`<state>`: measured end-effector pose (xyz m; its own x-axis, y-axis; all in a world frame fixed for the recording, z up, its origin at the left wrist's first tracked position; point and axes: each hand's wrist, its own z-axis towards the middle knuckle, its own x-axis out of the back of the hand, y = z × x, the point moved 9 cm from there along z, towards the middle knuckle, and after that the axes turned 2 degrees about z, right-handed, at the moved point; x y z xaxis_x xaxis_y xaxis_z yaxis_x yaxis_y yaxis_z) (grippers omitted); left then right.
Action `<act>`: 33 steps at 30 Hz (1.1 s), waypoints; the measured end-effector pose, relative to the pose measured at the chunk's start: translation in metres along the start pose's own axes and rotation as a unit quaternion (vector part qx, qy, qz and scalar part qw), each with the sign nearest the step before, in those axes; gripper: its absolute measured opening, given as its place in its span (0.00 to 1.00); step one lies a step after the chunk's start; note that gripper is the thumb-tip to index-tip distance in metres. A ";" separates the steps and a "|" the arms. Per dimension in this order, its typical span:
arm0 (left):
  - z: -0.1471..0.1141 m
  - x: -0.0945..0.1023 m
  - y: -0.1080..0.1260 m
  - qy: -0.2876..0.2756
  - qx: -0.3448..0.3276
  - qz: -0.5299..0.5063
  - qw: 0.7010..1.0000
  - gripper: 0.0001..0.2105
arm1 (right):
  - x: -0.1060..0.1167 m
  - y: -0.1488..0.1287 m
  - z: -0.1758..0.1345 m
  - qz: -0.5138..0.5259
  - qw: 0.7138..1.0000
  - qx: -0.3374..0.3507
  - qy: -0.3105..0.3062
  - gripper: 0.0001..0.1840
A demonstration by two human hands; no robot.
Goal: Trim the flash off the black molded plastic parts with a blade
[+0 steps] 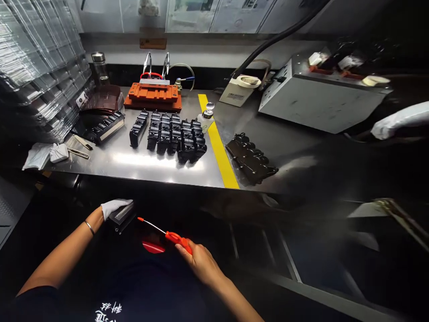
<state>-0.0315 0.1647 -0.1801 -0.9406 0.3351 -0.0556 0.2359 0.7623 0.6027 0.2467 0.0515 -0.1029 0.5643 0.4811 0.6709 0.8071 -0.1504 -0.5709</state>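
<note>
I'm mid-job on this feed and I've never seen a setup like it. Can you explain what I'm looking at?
There's no machine arm here: these are a person's own two hands, seen from one camera worn on the head, looking forward and down. The left hand, in a white glove, holds a black block. The bare right hand grips a red-handled tool, its tip pointing toward that block. Beyond, on the metal bench, stand black parts in a group, with an orange fixture behind them and a yellow strip to their right.
</note>
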 end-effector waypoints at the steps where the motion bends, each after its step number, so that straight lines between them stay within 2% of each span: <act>1: 0.000 -0.001 0.004 0.004 -0.007 0.012 1.000 0.22 | -0.001 0.001 0.000 0.002 1.000 -0.002 -0.006 0.28; 4: -0.002 0.003 0.013 0.043 -0.028 0.060 0.997 0.24 | -0.005 0.004 0.000 0.016 0.999 -0.012 -0.033 0.28; 9: -0.007 0.014 0.032 0.164 -0.077 0.155 0.971 0.24 | -0.008 0.002 0.003 0.019 0.998 -0.022 -0.052 0.28; 11: -0.007 0.010 0.038 0.177 -0.096 0.184 0.962 0.23 | -0.010 -0.001 0.003 0.010 0.998 -0.026 -0.059 0.28; 17: -0.005 -0.010 0.044 0.151 -0.130 0.235 0.951 0.23 | -0.017 -0.008 0.005 -0.047 0.996 -0.046 -0.066 0.25; 22: -0.005 -0.013 0.042 0.149 -0.130 0.268 0.943 0.27 | -0.022 -0.007 0.008 -0.077 0.994 -0.036 -0.068 0.24; 28: -0.014 -0.019 0.039 0.096 -0.131 0.304 0.939 0.27 | 0.002 0.022 0.016 -0.054 0.990 -0.129 -0.013 0.26; 31: -0.018 -0.026 0.039 0.060 -0.143 0.324 0.933 0.26 | 0.007 0.029 0.018 -0.064 0.987 -0.146 -0.009 0.28; 33: -0.019 -0.028 0.039 0.055 -0.150 0.345 0.925 0.26 | 0.006 0.030 0.019 -0.061 0.987 -0.148 -0.010 0.28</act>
<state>-0.0005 0.1745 -0.1393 -0.6149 0.6142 0.4947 0.7259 0.1957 0.6593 0.2715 0.0661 -0.1250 0.4586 0.5273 0.7152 0.8858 -0.3351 -0.3210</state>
